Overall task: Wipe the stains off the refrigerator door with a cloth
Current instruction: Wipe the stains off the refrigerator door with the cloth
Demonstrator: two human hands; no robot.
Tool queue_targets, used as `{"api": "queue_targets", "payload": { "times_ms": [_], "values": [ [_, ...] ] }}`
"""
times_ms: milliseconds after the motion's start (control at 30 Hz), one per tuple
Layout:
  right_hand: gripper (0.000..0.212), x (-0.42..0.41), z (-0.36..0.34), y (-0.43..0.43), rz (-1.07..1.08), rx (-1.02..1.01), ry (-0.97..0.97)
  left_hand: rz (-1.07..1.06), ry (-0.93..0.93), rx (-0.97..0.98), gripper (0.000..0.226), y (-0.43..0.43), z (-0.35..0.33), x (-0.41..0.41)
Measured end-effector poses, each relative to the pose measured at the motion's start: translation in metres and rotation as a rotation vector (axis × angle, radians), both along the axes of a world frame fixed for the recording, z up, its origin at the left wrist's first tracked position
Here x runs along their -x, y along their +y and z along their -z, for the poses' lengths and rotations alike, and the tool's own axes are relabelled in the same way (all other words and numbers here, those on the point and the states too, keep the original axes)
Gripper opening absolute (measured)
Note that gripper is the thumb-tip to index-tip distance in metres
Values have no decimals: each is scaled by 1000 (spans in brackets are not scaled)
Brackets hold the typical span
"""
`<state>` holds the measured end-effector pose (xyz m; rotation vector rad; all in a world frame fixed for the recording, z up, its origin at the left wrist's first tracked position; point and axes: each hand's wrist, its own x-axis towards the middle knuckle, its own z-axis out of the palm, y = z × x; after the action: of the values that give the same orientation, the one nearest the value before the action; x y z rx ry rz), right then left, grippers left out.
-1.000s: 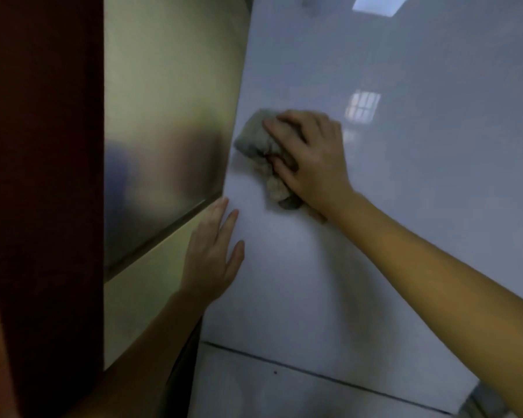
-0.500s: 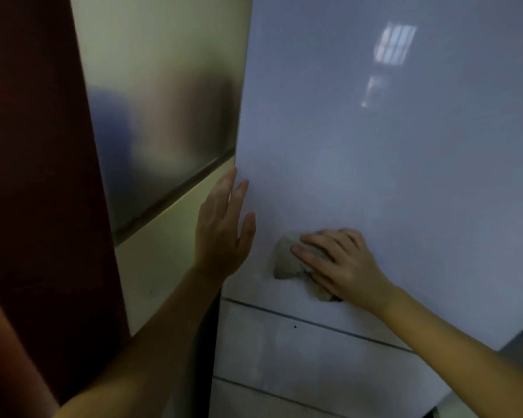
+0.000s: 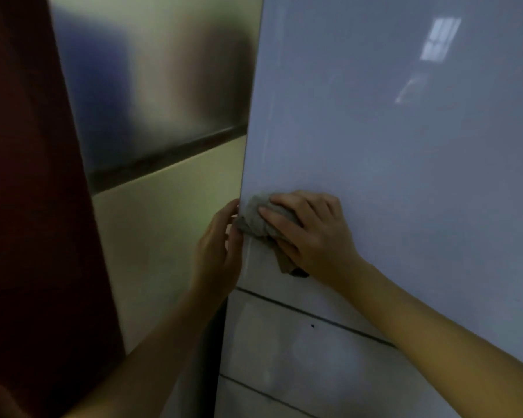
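The person's right hand (image 3: 311, 233) lay knuckles-out on the glossy pale refrigerator door (image 3: 375, 131). Its forearm came up from the lower right, and its fingers (image 3: 284, 217) were bent over a bunched grey cloth (image 3: 252, 218), clamping it against the panel. The cloth sat at the door's left edge, low on the panel and a little above the dark seam (image 3: 299, 312) that divides it from the drawer front (image 3: 284, 351) below. Its long axis ran on a diagonal: the wadded end pointed up and left to the edge, and a loose tail stuck out down and right from under the palm. The left hand (image 3: 218, 245) rose from the bottom centre with its back to the camera. Its fingers were curled at the same edge just beside the cloth and appeared to grasp the door's rim. Faint vertical streaks (image 3: 269, 116) showed on the door above the cloth, a bright window reflection (image 3: 440, 39) near its top right, and a small dark speck (image 3: 312, 326) on the drawer front. Left of the door stood a brushed metal panel (image 3: 163, 86) over a cream surface (image 3: 169, 236), beside a dark red surface (image 3: 21, 176).
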<state>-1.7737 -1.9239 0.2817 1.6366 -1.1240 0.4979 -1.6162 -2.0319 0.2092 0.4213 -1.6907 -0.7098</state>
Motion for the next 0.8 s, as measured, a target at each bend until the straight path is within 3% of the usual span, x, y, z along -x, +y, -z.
{"api": "queue_targets", "payload": {
  "times_ms": [200,367,467,800],
  "values": [
    [29,3,36,11,11,28,14,-33,5,-131,49,12,50,1],
    [31,2,-5,10,36,92,-9,-16,-85,-279,23,29,69,-2],
    [35,-4,-18,-2,55,134,-44,-34,-100,-281,25,36,69,-2],
    [28,12,93,23,15,-72,162,-40,-7,-275,33,13,98,14]
  ]
}}
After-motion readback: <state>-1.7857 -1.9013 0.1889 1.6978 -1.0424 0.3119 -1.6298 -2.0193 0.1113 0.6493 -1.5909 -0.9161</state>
